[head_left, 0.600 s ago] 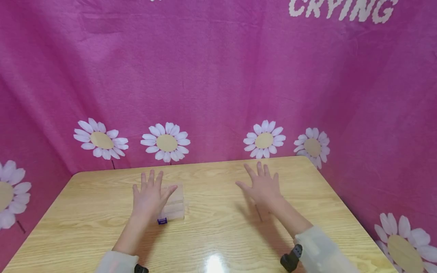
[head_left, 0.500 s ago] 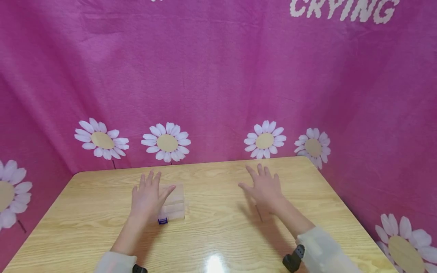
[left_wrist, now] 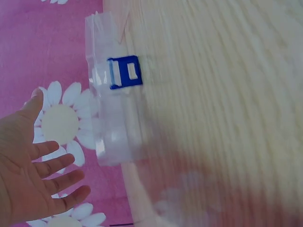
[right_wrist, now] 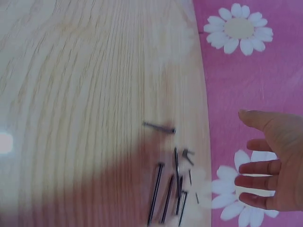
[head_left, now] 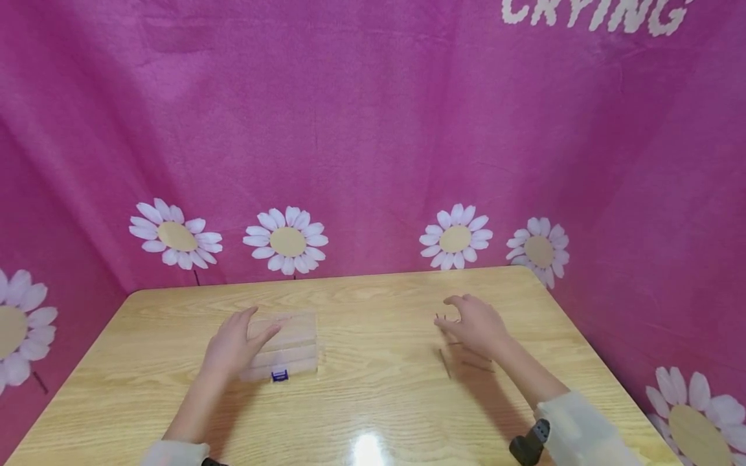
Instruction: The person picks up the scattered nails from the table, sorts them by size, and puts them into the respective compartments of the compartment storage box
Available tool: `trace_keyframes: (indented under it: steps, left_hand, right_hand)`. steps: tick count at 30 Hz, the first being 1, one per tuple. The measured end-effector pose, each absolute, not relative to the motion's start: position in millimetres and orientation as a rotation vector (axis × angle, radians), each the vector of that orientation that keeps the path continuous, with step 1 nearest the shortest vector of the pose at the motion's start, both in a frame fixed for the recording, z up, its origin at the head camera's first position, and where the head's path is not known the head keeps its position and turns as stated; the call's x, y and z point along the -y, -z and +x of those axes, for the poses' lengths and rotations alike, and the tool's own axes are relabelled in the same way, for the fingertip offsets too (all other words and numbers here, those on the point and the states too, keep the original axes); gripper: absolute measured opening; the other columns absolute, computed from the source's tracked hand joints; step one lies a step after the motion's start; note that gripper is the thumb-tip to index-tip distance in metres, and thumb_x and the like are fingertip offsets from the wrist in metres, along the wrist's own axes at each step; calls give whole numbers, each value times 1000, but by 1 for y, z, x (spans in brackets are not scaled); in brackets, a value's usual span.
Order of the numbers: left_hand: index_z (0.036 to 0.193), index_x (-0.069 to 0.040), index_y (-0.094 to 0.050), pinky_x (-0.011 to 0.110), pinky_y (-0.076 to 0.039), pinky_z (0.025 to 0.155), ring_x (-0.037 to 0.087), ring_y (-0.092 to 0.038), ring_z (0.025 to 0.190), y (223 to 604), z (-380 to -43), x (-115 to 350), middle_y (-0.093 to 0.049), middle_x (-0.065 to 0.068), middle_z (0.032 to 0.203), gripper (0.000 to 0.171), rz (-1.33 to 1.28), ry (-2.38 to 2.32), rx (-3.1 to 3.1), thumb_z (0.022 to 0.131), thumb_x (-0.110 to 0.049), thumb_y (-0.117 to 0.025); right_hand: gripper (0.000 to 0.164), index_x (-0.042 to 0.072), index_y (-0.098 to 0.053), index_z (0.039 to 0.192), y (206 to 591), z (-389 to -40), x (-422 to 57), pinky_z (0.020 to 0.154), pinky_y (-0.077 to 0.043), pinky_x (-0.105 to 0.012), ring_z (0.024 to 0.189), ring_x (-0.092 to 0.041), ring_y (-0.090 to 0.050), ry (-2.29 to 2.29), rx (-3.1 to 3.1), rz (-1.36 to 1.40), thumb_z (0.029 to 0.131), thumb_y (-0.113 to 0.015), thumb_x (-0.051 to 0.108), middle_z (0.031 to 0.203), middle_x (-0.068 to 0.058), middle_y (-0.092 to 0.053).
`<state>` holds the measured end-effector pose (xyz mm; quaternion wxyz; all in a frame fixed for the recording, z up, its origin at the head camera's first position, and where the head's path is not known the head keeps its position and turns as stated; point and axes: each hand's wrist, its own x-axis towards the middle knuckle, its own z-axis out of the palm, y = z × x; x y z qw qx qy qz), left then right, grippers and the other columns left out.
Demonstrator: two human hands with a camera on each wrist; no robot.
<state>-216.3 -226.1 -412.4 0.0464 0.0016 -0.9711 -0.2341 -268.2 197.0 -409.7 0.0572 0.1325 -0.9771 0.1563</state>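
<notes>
Hovering near dark nail-like pins (right_wrist: 155, 194) scattered on the right half of the desk (head_left: 373, 336), short of the far right corner, and beside a clear plastic box (head_left: 294, 333) left of centre, toward the far edge. Lying mostly lengthwise together in the right wrist view, with one crosswise pin (right_wrist: 158, 127) set apart and a small forked piece (right_wrist: 187, 156) nearby. Fitted, in the box's case, with a blue latch (head_left: 280, 375) facing the near edge; impossible to tell whether fastened. Holding nothing on either side: with right grip (head_left: 476, 325) raised near the pins, thumb and fingers parted, and with left grip (head_left: 230, 343) at the box's side toward the desk's left edge, thumb spread wide from relaxed fingers; unclear from above whether touching, but appearing apart in the left wrist view. Best done, by the look of it, by pinching pins singly at mid-shank, starting with the crosswise one as the least crowded, and by bracing the box with the left palm before working the latch, lest so light-looking a case skid. Wearing pale sleeves (head_left: 583, 430) and, at the right wrist, a dark device (head_left: 530, 443). Reading "CRYING" in white lettering (head_left: 631, 16), cropped at the top, on a magenta curtain (head_left: 373, 129) beyond the far edge, above printed daisies (head_left: 288, 241) and toward the far right corner. Bearing no brand or label legible on box, latch or pins.
</notes>
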Motion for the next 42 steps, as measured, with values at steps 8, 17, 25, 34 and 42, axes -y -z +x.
trace_keyframes:
  steps: [8,17,25,34,42]
  left_hand:
    - [139,10,-31,58,-35,101,51,-39,125,421,-209,245,-40,35,137,79,-27,1015,2974,91,-49,-53]
    - [137,7,-35,50,-44,93,45,-48,117,434,-201,268,-44,32,134,74,-2,1242,2987,90,-45,-58]
    - [134,11,-37,42,-48,90,39,-54,113,445,-196,283,-53,31,125,66,-66,1442,2945,89,-29,-64]
    - [136,8,-38,31,-46,87,35,-53,114,449,-195,289,-53,27,128,72,-64,1522,2946,83,-27,-71]
    - [136,7,-39,33,-44,89,34,-52,112,456,-196,289,-54,25,126,75,-95,1492,2935,79,-25,-75]
  right_hand:
    - [35,2,-66,107,417,-268,-227,75,-49,-44,88,-29,-62,-677,3012,467,86,-64,30,99,-18,-67]
    - [24,4,-68,95,432,-268,-252,70,-48,-37,77,-18,-58,-738,3066,448,85,-66,27,84,-6,-66]
    - [16,6,-67,86,440,-263,-263,64,-46,-32,70,-14,-54,-810,3108,466,82,-70,20,76,-1,-63]
    - [11,7,-67,84,448,-261,-273,63,-45,-30,68,-11,-53,-875,3117,506,81,-70,18,74,1,-63]
    - [12,8,-67,85,453,-258,-278,63,-46,-29,67,-11,-54,-937,3122,499,81,-70,19,75,1,-64]
